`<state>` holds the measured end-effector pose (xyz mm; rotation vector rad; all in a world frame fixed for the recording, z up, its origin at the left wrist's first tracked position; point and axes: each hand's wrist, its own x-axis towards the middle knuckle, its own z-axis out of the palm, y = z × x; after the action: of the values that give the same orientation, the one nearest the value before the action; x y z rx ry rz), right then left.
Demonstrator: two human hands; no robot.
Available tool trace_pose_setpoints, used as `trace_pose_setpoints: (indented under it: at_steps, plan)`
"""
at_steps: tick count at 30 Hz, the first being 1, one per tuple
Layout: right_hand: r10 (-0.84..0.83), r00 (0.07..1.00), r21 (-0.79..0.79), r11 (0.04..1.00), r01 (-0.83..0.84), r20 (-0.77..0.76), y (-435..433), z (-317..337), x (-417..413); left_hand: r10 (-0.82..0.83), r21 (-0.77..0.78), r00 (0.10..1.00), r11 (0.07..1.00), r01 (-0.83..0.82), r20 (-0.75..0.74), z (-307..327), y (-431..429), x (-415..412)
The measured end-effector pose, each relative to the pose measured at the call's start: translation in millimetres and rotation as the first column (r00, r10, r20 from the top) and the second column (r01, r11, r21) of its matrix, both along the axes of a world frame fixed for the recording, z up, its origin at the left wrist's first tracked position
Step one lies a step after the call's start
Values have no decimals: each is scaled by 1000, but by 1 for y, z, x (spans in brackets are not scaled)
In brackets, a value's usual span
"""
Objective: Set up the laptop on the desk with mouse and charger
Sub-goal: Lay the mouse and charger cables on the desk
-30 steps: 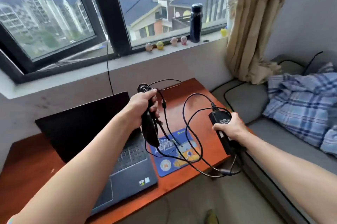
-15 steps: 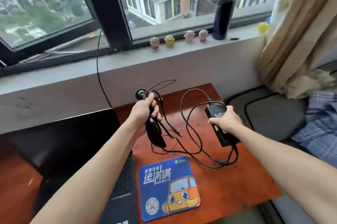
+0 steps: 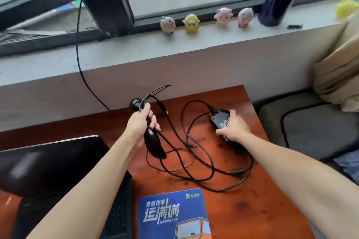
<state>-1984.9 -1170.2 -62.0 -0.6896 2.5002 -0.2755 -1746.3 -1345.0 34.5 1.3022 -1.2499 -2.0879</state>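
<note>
Step in hand: sorting charger from mouse; my left hand [image 3: 140, 124] grips the black mouse [image 3: 154, 144] plus bunched cable; my right hand [image 3: 234, 127] clamps the charger brick [image 3: 220, 119] on the desk [image 3: 262, 200]. Next, probably: untangle the looped cords [image 3: 194, 153]; put mouse on blue mouse pad [image 3: 172, 215].

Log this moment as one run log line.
left hand: grips mouse and cords | right hand: on charger brick, at desk | laptop: open | mouse pad: bare

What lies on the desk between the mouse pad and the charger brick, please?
In the head view, loops of black cable lie on the desk between the mouse pad and the charger brick.
</note>
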Motion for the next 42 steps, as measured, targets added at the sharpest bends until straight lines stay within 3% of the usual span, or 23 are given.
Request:
trace_pose_setpoints:
  at_steps: [9,12,14,18,22,27,29,33,36,42]
  plan:
    - [285,937,156,954,-257,-203,-56,-22,-26,225,108,969,966,-235,99,-32,-11,31]
    - [408,872,-10,904,-427,-270,-59,-6,4,257,129,962,955,-268,94,-31,-7,39]
    - [548,825,-191,803,-565,-137,-59,5,41,242,153,966,955,-254,88,-24,-2,43]
    - [688,607,-321,724,-611,397,-51,12,115,162,149,986,975,-164,26,-3,9,51]
    - [692,543,-339,714,-613,475,-46,6,155,31,142,999,989,-29,-14,18,17,67]
    - [578,523,-411,815,-408,627,-38,13,161,51,110,999,993,-51,6,30,24,94]
    - [499,541,-436,864,-252,677,-31,20,147,75,98,997,992,-74,2,33,27,105]
    - [338,680,-459,888,-3,651,-32,38,114,106,78,994,991,-107,22,37,37,123]
    - [334,804,-535,845,-24,492,-39,46,89,109,82,994,990,-111,28,40,46,129]
    - [152,924,-545,836,69,351,-40,41,42,211,-5,970,977,-212,119,42,62,153]
